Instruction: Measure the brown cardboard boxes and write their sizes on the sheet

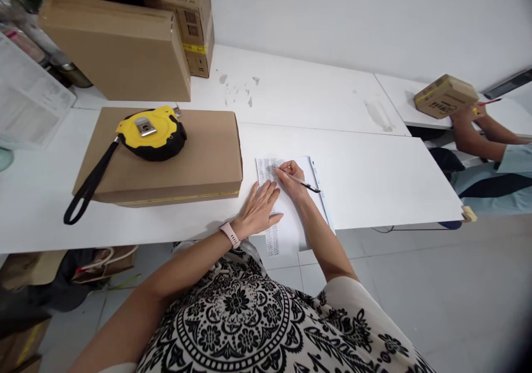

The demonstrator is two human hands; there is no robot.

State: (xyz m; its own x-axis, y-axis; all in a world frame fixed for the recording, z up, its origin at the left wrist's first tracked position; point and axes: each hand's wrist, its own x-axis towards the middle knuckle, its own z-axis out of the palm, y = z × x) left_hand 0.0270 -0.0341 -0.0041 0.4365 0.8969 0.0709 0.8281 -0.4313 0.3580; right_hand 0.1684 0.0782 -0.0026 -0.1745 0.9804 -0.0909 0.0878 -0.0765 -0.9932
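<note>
My right hand [292, 180] is closed around a pen [305, 184], its tip near the printed columns on a sheet of paper [286, 223]. The pen slants down to the right, its dark end over the sheet's right side. Flat on the left part of the paper lies my left hand [258, 209], fingers stretched out, holding nothing. A pink band is on that wrist. Left of my hands, a closed cardboard box [208, 157] lies on the white table [374, 179]. On top of it rests a yellow and black tape measure [152, 132] with a black strap hanging over the edge.
More cardboard boxes [120, 51] are stacked at the back left against the wall. A printed sheet [29, 90] and bottles are at the far left. At the far right, a co-worker's hands [469, 118] hold a small carton [446, 97]. Bags lie under the table.
</note>
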